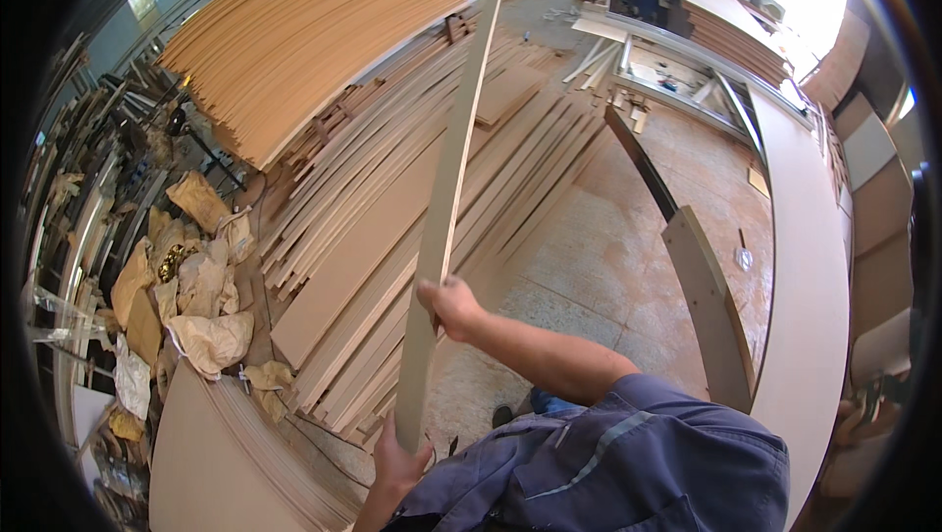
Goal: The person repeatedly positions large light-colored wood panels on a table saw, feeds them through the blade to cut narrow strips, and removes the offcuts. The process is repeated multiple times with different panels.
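A long, narrow wooden board [453, 154] slants up and away in front of me, its far end raised above the stacks. My right hand [453, 306] is closed around its right edge, partway up from the near end. Lower down, my left hand [396, 461] grips the same board close to its near end, the thumb on the right side. Beneath and beyond the board lies a spread pile of wooden strips [343, 188], with some wider panels among them.
A tall stack of tan sheets [324, 31] stands at the far left. Crumpled paper sacks [201, 287] and scrap line the left side. Curved panels [235, 453] lie at lower left. On my right, a bracketed board [708, 306] and a long pale panel [810, 277] edge the concrete floor [579, 306].
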Motion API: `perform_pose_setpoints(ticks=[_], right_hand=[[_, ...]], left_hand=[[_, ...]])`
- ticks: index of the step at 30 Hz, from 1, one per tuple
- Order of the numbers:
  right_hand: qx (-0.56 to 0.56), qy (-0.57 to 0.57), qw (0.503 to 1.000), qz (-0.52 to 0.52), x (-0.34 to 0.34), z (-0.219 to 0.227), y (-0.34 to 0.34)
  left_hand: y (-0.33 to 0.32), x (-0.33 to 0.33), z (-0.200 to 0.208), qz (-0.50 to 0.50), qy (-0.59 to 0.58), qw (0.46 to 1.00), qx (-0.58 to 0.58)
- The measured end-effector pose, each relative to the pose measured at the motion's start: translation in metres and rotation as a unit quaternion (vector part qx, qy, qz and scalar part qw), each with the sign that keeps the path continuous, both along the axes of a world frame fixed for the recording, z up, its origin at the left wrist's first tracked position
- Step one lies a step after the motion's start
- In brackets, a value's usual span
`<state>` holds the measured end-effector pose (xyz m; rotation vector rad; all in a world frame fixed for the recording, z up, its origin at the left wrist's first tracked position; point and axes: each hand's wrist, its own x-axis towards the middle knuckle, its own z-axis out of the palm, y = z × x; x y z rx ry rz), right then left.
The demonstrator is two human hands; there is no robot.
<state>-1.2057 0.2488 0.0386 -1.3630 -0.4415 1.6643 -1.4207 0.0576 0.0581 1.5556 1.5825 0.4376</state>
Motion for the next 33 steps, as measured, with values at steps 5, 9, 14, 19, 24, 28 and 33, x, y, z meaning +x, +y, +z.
perform_pose_setpoints(ticks=[5, 9, 14, 19, 24, 28, 33], right_hand=[[-0.097, -0.027, 0.993, 0.055, -0.010, -0.085, 0.007], [-0.149, 0.045, 0.987, 0.037, 0.014, -0.108, 0.030], [-0.163, 0.078, 0.983, -0.002, 0.036, -0.130, 0.086], [-0.155, 0.082, 0.984, -0.007, 0.051, -0.156, 0.172], [-0.135, 0.116, 0.984, 0.000, 0.067, -0.181, 0.298], [-0.123, 0.166, 0.976, 0.064, 0.054, -0.166, 0.360], [-0.103, 0.051, 0.990, 0.080, 0.043, -0.163, 0.348]], left_hand=[[-0.007, 0.024, -0.003, 0.086, 0.043, 0.992, -0.078], [0.017, 0.062, -0.003, 0.119, 0.097, 0.975, -0.162], [0.081, 0.102, 0.019, 0.105, 0.161, 0.973, -0.131], [0.112, 0.065, 0.037, 0.131, 0.160, 0.953, -0.220], [0.172, 0.041, 0.075, 0.107, 0.262, 0.909, -0.305], [0.240, 0.016, 0.068, 0.092, 0.305, 0.892, -0.322], [0.365, -0.070, -0.003, 0.065, 0.313, 0.939, -0.128]])
